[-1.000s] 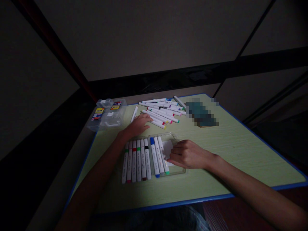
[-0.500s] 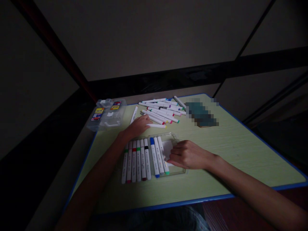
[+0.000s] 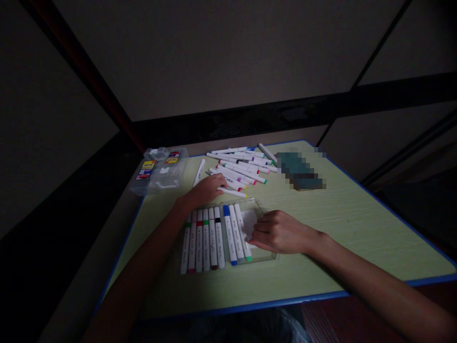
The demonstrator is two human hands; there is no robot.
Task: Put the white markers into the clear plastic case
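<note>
My left hand (image 3: 209, 188) is at the near side of a loose pile of white markers (image 3: 239, 164). Its fingers are closed round the left end of a yellow-tipped marker (image 3: 233, 192). Close in front of me lies a clear plastic marker case (image 3: 266, 259), opened flat. Its left half carries a row of several markers (image 3: 203, 243); three more, among them a blue-capped marker (image 3: 229, 236), lie in the right half. Over the right half, my right hand (image 3: 276, 232) is curled with its fingertips beside these three. Whatever its fingers hold, if anything, is hidden.
At the back left of the pale green table (image 3: 321, 214) stands a clear plastic case (image 3: 166, 176) with colourful labels. One marker (image 3: 199, 172) lies apart, left of the pile. A blurred dark green object (image 3: 300, 169) lies to the right. The table has a blue edge.
My left hand has shifted slightly to the right. The yellow-tipped marker's free end has swung down towards me, and neighbouring markers in the pile have moved a little. My right hand stays in place.
</note>
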